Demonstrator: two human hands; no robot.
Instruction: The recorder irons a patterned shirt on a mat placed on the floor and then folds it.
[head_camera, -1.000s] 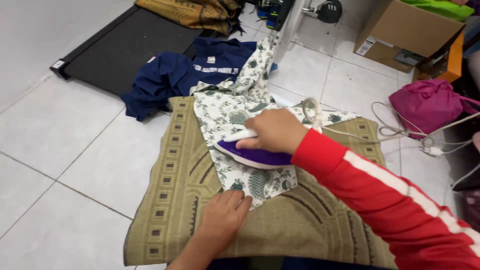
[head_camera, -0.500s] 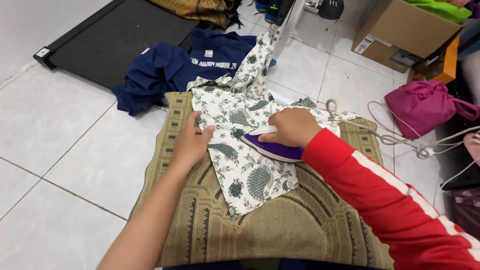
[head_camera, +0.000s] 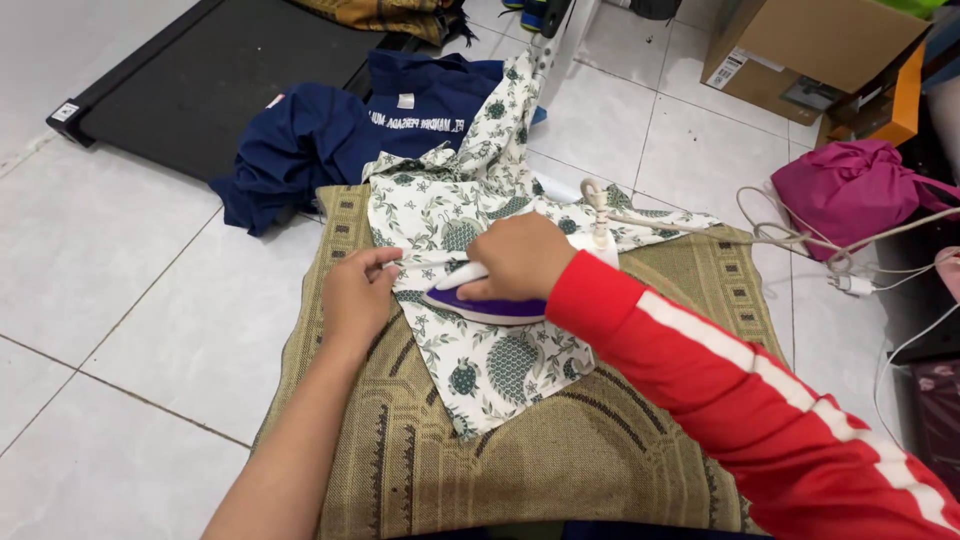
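- Woven olive-brown mat (head_camera: 560, 450) lies under both your hands, spread on the pale tiled floor (head_camera: 120, 300); it gives a firm, flat base.
- Soft, light patterned cloth (head_camera: 450, 215) stretches from beneath your hands away to the far side; I judge it wrinkles easily, so hold it by the edge.
- Purple iron (head_camera: 480, 305) sits on the cloth, your right hand (head_camera: 520, 255) clenched round its handle; likely heavy and hot.
- Your left hand (head_camera: 355, 295) pinches the cloth's edge just beside the iron.
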